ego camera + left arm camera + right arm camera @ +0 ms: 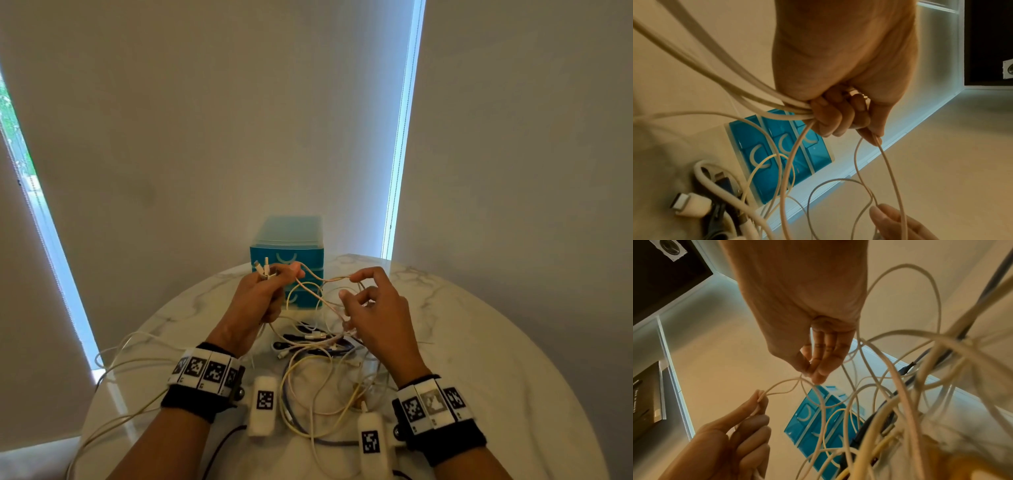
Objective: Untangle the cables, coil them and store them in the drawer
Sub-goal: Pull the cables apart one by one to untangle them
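Cables (pixel 318 346) in a tangle, held above the table (pixel 479 342) in front of the drawers (pixel 287 263).

Left hand (pixel 260 294) is fisted round a bundle of pale cables, plug ends (pixel 264 267) standing out above it; its thumb and forefinger also pinch one thin strand (pixel 325 281). Right hand (pixel 373 301) pinches the same strand between thumb and forefinger, the other fingers loosely spread. The remaining cables lie heaped on the table between the wrists. Such cables are likely light, limp and smooth, so they snag on each other; a hold near a plug would probably serve best for drawing one free. Where each strand runs inside the heap cannot be followed, the left fist hides how many it grips, and all three drawers appear closed.
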